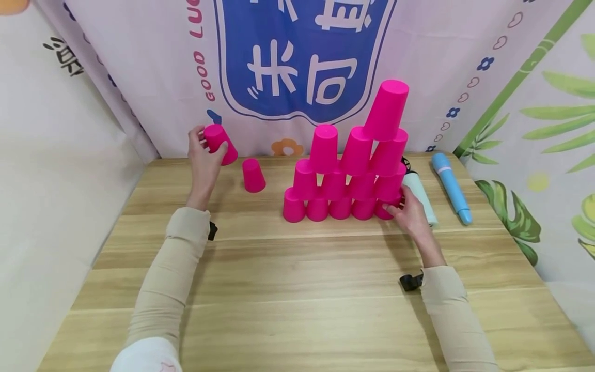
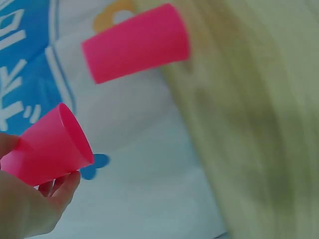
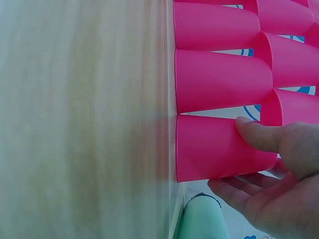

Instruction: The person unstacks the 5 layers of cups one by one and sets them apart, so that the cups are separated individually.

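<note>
Pink cup pyramid (image 1: pixel 354 155), right of centre on the wooden worktop (image 1: pixel 316 294), mouths down: five in the bottom row, four above, then three, and one on top over the right-hand pair. Room for a neighbour on that top level, judging by the rows.

For the step in hand, best to work slowly: brace the base lightly without nudging it sideways, carry clear of the upper rows, level the rim before any contact. If seating on the pyramid, lower straight down, bridge two cup bottoms evenly, settle, then let go with equal release on both sides.

Left arm (image 1: pixel 169 279) and right arm (image 1: pixel 457 320) both reaching forward, well apart. Left grip (image 1: pixel 204 165) raised over the back left of the worktop, closed round a tilted held cup (image 1: pixel 223 147), thumb on the side toward the pyramid, fingers opposite, spread only as wide as the cup. Right grip (image 1: pixel 412 214) low at the pyramid's right end, just beside a light green cylinder (image 1: pixel 418 194); thumb and fingers bent about the end base cup (image 3: pixel 224 149). Cannot tell how firmly pressed.

Loose cup (image 1: pixel 253 175) upright, mouth down, between left grip and pyramid, apart from both.
</note>
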`<state>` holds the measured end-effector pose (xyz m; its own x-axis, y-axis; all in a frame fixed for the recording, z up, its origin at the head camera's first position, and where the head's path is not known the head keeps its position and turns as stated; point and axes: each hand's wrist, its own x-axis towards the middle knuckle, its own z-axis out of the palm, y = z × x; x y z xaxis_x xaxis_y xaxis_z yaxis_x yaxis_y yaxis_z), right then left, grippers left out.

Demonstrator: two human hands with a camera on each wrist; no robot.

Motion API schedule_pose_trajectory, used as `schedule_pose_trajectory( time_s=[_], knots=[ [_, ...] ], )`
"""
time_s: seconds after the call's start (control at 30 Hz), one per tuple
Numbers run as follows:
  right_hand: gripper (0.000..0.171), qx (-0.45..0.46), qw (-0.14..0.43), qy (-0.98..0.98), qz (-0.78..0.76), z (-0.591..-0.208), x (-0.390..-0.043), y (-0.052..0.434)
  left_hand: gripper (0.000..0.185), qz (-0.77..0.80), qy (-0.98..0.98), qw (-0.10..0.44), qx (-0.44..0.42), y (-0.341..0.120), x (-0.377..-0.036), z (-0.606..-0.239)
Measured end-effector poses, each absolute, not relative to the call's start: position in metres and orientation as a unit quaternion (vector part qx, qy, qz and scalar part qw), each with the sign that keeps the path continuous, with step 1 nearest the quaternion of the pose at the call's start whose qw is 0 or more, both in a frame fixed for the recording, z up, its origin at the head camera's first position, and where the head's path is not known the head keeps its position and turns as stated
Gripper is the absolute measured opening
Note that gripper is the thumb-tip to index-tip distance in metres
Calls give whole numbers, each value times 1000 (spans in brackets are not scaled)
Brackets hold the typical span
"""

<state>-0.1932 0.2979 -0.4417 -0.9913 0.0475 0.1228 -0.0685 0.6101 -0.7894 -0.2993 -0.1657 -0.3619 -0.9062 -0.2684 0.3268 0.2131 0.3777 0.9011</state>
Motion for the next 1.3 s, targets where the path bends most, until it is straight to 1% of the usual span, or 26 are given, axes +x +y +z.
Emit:
schedule_pose_trajectory(
  time_s=[0.2, 0.33, 0.67, 0.97, 1.3],
  knots=[
    [63, 7, 67, -895, 440, -442, -194, 298, 62, -531, -821, 207, 39, -174, -309, -385],
    [63, 3, 64, -896, 439, -441, -193, 297, 61, -517, -834, 186, 52, -176, -313, -399],
    [63, 2, 61, -894, 444, -443, -191, 296, 60, -503, -848, 154, 65, -178, -316, -428],
    [64, 5, 66, -892, 448, -442, -191, 295, 56, -500, -851, 149, 60, -174, -317, -442],
    [63, 0, 66, -894, 444, -442, -191, 296, 58, -499, -854, 133, 61, -176, -317, -444]
  ],
)
